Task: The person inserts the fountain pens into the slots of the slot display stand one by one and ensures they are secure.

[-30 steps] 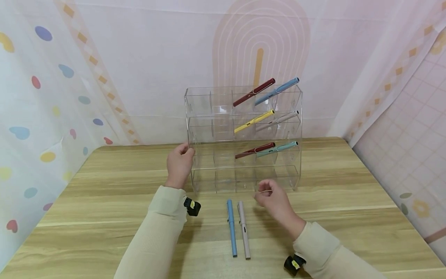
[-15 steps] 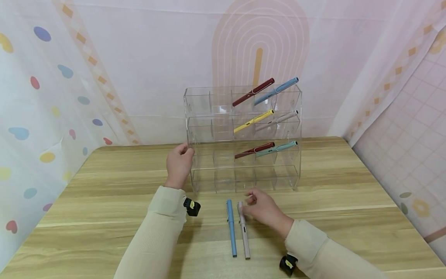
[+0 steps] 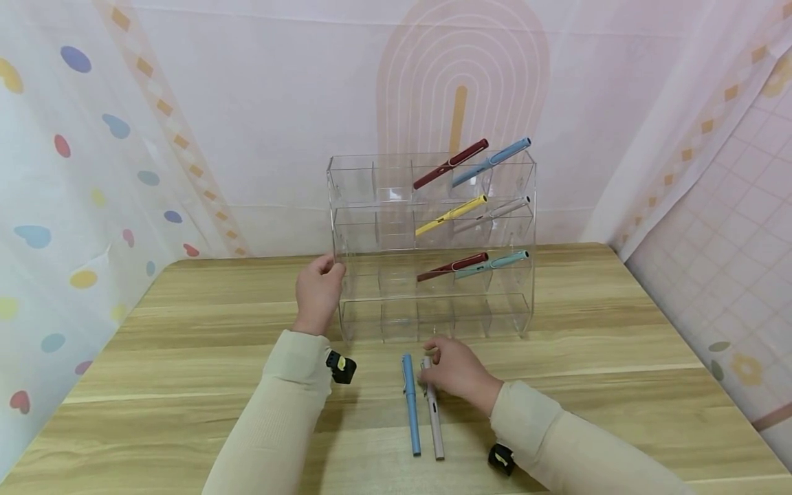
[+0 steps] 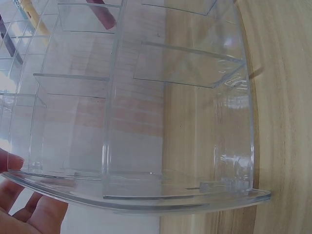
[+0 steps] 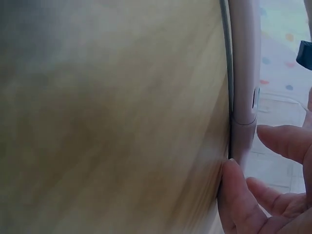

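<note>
On the left of a transparent acrylic pen rack [image 3: 436, 320], my left hand [image 3: 317, 289] pinches the edge of its side panel. In the left wrist view that hand's thumb [image 4: 10, 160] is on one face and its fingers [image 4: 46, 214] on the other. A light blue pen [image 3: 411, 405] and a greyish-pink pen [image 3: 436, 430] lie side by side on the table before the rack. My right hand [image 3: 460, 371] is over the greyish-pink pen's cap end. In the right wrist view its fingertips [image 5: 233, 170] are at both sides of the pen, spread around it.
Tilted pens stand in the rack's upper tiers: a dark red pen [image 3: 452, 163], a blue pen [image 3: 491, 162], a yellow pen [image 3: 452, 215], a grey pen [image 3: 493, 214]. Lower are another dark red pen [image 3: 453, 267] and a teal pen [image 3: 491, 264]. A patterned curtain [image 3: 278, 103] hangs behind the wooden table [image 3: 185, 385].
My right hand has moved left from the rack's lower front to the greyish-pink pen's cap end. The left hand stays on the rack, and both lying pens are unmoved.
</note>
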